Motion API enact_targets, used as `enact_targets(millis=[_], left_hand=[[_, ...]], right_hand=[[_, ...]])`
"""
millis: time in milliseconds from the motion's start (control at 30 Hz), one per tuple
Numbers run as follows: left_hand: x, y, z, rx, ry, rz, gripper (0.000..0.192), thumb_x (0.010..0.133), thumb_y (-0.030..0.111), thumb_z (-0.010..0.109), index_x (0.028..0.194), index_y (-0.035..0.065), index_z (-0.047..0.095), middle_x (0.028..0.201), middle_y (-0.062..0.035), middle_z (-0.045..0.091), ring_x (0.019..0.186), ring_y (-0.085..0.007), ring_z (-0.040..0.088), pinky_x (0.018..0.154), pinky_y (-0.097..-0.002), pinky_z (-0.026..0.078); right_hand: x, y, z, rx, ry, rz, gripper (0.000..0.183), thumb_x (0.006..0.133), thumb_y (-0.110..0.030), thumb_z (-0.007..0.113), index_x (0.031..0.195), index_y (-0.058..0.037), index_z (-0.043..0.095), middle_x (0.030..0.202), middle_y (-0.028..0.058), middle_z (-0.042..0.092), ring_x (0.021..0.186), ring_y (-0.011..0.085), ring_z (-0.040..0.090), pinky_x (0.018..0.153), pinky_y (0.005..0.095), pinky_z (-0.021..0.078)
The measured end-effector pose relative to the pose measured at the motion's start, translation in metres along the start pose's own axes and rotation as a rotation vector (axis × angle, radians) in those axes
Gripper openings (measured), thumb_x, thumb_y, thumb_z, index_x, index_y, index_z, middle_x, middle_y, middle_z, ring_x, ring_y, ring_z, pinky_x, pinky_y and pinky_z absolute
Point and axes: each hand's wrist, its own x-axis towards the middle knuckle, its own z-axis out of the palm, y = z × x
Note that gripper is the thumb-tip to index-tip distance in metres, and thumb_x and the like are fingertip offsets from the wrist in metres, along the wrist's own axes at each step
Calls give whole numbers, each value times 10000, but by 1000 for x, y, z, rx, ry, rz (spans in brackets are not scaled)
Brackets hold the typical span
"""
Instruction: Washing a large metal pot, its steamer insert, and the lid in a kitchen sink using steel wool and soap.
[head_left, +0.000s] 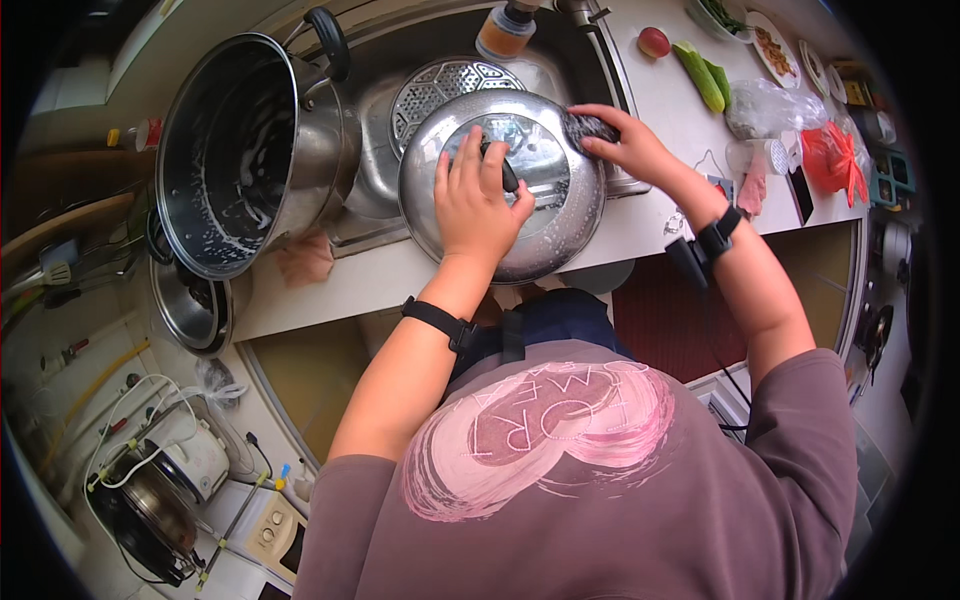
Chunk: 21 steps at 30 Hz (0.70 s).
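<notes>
A large pot lid (574, 206) with a wide steel rim and glass centre tilts over the front edge of the sink, its rim wet with suds. My left hand (476, 195) lies over the glass, with thumb and fingers around the lid's black handle (509, 176). At the lid's upper right, my right hand (634, 146) presses a dark, sudsy scrubber (591, 133) against the steel rim. Behind the lid, a perforated steel steamer plate (435, 86) rests in the sink, partly hidden. To the left, a big steel pot (319, 150) lies tipped, with foam inside.
A pink cloth (306, 259) lies beside the stainless sink (371, 191). Another lid (187, 307) is below the pot. A bottle (506, 34) stands behind. Right along the counter are a red fruit (653, 43), cucumbers (701, 75), a red plastic bag (832, 161) and a phone (800, 196).
</notes>
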Motion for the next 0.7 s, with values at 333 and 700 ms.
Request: enact_targets(millis=[333, 700], left_hand=[[38, -10, -23, 213, -379, 99, 530, 810, 577, 589, 1107, 137, 587, 1310, -151, 502, 1036, -320, 576, 850, -443, 394], [89, -42, -58, 306, -749, 458, 462, 750, 525, 669, 823, 73, 599, 836, -109, 626, 749, -331, 622, 653, -424, 492]], right_hand=[[-111, 20, 28, -131, 334, -95, 468, 772, -94, 716, 1226, -102, 599, 1196, 138, 602, 1122, 280, 565, 983, 343, 432], [-140, 36, 23, -52, 519, -68, 468, 784, -95, 696, 1239, -110, 590, 1198, 134, 592, 1116, 273, 563, 982, 337, 426]])
